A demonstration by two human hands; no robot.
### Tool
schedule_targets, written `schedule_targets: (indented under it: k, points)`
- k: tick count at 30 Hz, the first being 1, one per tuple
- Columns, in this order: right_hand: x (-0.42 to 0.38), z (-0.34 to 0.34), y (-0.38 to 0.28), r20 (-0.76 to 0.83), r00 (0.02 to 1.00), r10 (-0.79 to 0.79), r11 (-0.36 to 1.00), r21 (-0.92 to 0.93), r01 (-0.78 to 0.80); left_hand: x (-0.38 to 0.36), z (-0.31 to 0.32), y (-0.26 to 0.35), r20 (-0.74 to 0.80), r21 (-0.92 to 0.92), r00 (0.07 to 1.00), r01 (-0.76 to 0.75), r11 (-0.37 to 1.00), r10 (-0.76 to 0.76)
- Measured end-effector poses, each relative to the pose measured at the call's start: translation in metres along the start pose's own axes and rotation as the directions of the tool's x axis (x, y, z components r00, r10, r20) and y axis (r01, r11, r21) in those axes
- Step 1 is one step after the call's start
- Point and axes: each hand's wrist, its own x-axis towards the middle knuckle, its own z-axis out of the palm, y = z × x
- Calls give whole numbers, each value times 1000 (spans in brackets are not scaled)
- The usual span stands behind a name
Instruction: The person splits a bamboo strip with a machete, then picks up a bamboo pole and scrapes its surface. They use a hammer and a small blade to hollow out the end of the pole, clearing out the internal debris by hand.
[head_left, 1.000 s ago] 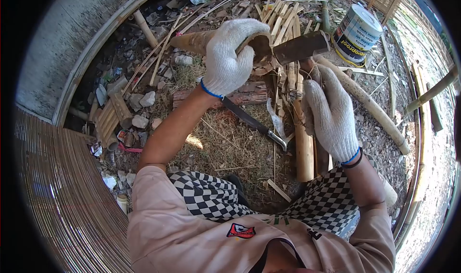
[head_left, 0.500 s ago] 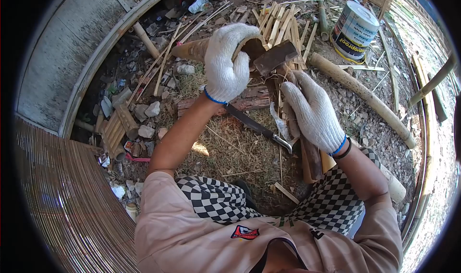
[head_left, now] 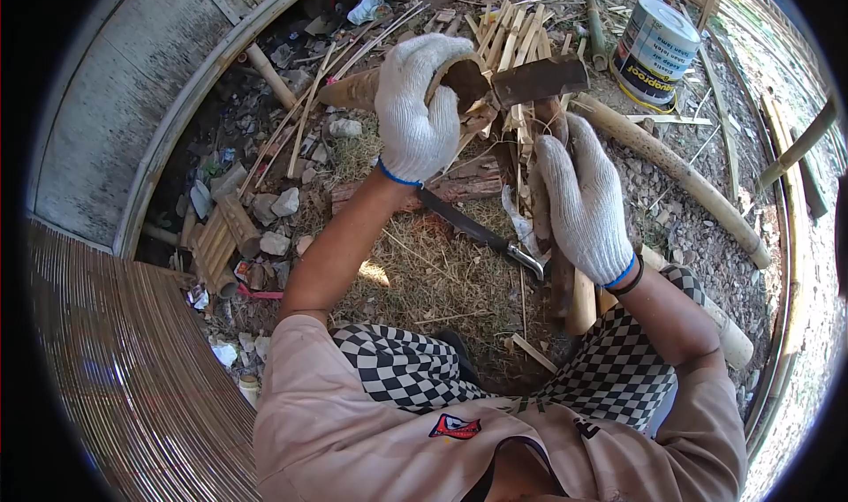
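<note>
My left hand (head_left: pixel 415 100), in a white knit glove, is wrapped around the end of a bamboo tube (head_left: pixel 353 89). The hollow opening of the tube faces right, toward a hammer. That hammer (head_left: pixel 541 80) has a dark blocky metal head and a wooden handle. My right hand (head_left: pixel 587 206), gloved too, is closed around the handle, its fingers lying along it and partly hiding it. The head is level with the tube's mouth, its left end close to the rim. Below my left hand, a knife (head_left: pixel 473 230) with a dark blade rests against a reddish log (head_left: pixel 468 184).
Split bamboo strips (head_left: pixel 517 38) are piled behind the hammer. A paint bucket (head_left: pixel 655 53) stands at the back right, near a long bamboo pole (head_left: pixel 676 175). Rubble and litter lie at left beside a bamboo screen (head_left: pixel 132 361). Dry grass (head_left: pixel 415 281) covers the ground before me.
The hammer head has shifted right and up, away from the tube's mouth, and its tilt has levelled. My right hand moved slightly with it. My left hand keeps its hold on the bamboo.
</note>
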Motion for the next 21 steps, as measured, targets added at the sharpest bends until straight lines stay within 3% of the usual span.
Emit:
schedule_targets:
  k: [2, 6, 7, 8, 10, 14, 18, 20, 21]
  points:
    - [0, 5, 12, 32, 978, -208, 967, -141, 210, 1, -3, 2, 5, 26, 1000, -27, 999, 27]
    - [2, -9, -7, 90, 995, 49, 998, 33, -52, -6, 2, -2, 0, 25, 999, -40, 999, 40]
    - [1, -8, -9, 8, 999, 53, 996, 65, -53, -5, 3, -3, -7, 10, 1000, -24, 1000, 24]
    - [3, -6, -5, -83, 995, -56, 997, 43, 59, -4, 3, -3, -15, -3, 1000, -7, 1000, 7]
    - [2, 0, -2, -83, 997, -2, 998, 64, 7, -1, -4, -2, 18, 57, 1000, -19, 998, 18]
    - [15, -14, 2, 128, 989, -78, 992, -88, 90, -9, -1, 6, 60, 59, 997, -47, 997, 44]
    - [15, -30, -30, 98, 988, 121, 991, 51, -127, -14, 2, 3, 60, 14, 998, 8, 1000, -8]
    - [19, -26, -18, 68, 997, 21, 999, 26, -23, -11, 1, 3, 31, 28, 1000, -7, 1000, 7]
    - [19, -26, -14, 131, 991, 21, 1000, -16, -19, -9, 0, 4, 18, 35, 1000, -17, 999, 16]
